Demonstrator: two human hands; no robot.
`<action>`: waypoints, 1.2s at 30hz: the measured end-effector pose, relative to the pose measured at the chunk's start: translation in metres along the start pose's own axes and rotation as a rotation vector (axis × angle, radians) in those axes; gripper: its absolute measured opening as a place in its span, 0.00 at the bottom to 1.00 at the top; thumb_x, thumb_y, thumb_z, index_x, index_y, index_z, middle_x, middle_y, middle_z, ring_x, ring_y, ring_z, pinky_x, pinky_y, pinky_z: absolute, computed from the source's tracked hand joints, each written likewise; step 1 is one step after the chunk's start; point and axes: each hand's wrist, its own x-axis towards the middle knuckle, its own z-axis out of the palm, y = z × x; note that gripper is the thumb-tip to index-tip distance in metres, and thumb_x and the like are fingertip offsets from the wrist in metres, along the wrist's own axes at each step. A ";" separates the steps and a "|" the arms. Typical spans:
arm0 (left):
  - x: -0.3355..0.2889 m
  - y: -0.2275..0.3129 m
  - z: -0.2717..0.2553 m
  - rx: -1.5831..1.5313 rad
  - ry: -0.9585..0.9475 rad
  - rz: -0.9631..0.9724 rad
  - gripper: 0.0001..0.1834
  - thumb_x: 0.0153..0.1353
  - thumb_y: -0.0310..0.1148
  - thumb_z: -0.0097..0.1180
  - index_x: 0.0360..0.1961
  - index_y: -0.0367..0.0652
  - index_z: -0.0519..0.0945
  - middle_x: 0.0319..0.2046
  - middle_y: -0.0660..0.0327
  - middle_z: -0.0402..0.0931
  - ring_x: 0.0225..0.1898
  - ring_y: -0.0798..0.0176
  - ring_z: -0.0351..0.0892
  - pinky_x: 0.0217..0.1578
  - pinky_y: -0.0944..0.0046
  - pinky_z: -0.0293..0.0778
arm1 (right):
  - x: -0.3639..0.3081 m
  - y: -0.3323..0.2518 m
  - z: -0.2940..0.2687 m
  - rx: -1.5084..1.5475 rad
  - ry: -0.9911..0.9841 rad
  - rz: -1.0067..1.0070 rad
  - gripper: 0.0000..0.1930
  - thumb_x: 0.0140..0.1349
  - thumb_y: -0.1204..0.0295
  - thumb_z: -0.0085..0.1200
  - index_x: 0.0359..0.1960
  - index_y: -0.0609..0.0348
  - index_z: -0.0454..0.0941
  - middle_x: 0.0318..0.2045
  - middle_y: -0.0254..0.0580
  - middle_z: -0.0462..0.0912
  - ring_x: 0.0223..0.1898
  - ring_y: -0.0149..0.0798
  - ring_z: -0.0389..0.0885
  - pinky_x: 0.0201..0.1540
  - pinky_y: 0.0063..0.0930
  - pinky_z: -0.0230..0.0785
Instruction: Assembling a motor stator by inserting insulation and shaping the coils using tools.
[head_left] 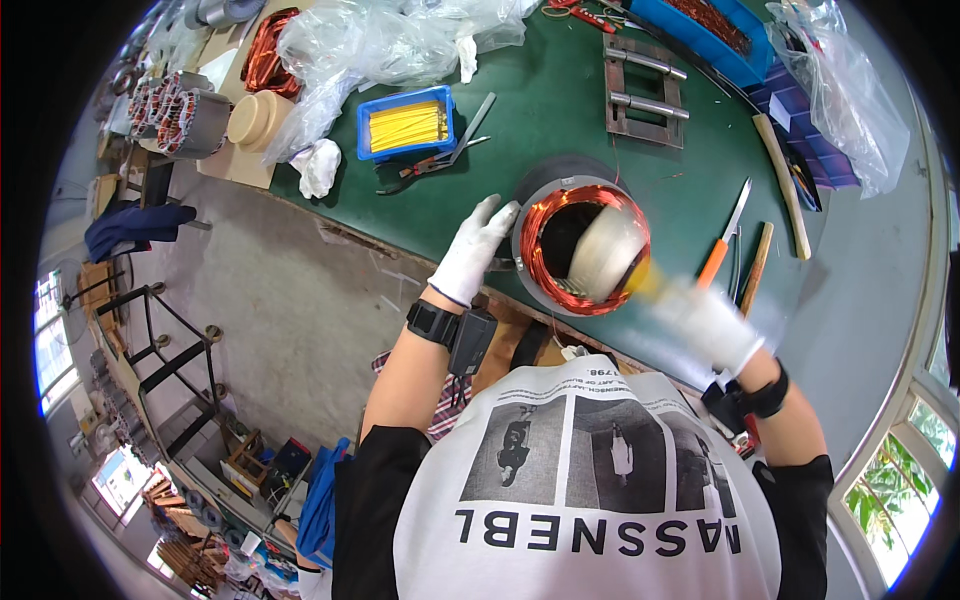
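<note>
A motor stator (528, 262) stands upright at the table's near edge, a thick ring of copper windings (541, 226) around its dark bore. My left hand (474, 247), in a white glove, lies against the stator's left side with its fingers stretched out toward the rim. Over the bore is the pale, rounded head of a mallet (608, 252), smeared by motion; it covers part of the windings. My right hand (708, 325), also gloved and blurred, is closed around the mallet's yellowish handle to the right of the stator.
On the green table (540, 110) are a blue tray of yellow strips (405, 126), scissors (440, 166), a metal fixture with two rods (645, 90), an orange-handled knife (724, 238) and wooden sticks (782, 185). Plastic bags (400, 40) lie at the back left. A wheeled frame (165, 350) stands left.
</note>
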 end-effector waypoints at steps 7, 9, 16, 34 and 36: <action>-0.028 0.019 -0.056 0.085 0.230 0.149 0.30 0.63 0.47 0.49 0.60 0.39 0.65 0.55 0.54 0.68 0.57 0.57 0.67 0.47 0.55 0.73 | -0.006 -0.003 -0.013 0.870 0.070 0.607 0.16 0.66 0.58 0.45 0.30 0.60 0.68 0.14 0.34 0.68 0.13 0.33 0.68 0.17 0.27 0.61; -0.045 0.024 -0.103 0.066 0.400 0.206 0.27 0.64 0.45 0.49 0.59 0.39 0.68 0.52 0.55 0.72 0.54 0.58 0.71 0.47 0.58 0.72 | -0.008 -0.011 -0.010 0.992 0.134 0.621 0.13 0.66 0.60 0.46 0.30 0.57 0.66 0.15 0.24 0.62 0.13 0.20 0.61 0.13 0.17 0.54; -0.064 0.083 -0.260 0.593 1.015 0.506 0.18 0.60 0.36 0.54 0.46 0.35 0.78 0.39 0.52 0.80 0.39 0.59 0.80 0.42 0.63 0.73 | -0.023 -0.011 0.045 1.071 0.288 0.696 0.11 0.61 0.65 0.52 0.35 0.60 0.68 0.14 0.26 0.64 0.10 0.21 0.61 0.12 0.17 0.55; 0.089 0.134 -0.350 1.002 1.294 0.196 0.50 0.41 0.56 0.66 0.62 0.39 0.60 0.52 0.38 0.66 0.54 0.39 0.68 0.55 0.48 0.66 | 0.038 -0.062 0.061 0.878 0.553 0.903 0.15 0.58 0.73 0.52 0.46 0.65 0.68 0.23 0.30 0.71 0.16 0.21 0.64 0.15 0.16 0.56; 0.075 0.118 -0.361 0.821 1.380 0.308 0.48 0.41 0.52 0.68 0.59 0.36 0.63 0.51 0.37 0.68 0.53 0.40 0.71 0.54 0.49 0.68 | 0.040 -0.072 0.051 0.928 0.524 0.949 0.16 0.58 0.72 0.52 0.46 0.65 0.68 0.24 0.30 0.72 0.18 0.21 0.65 0.17 0.16 0.56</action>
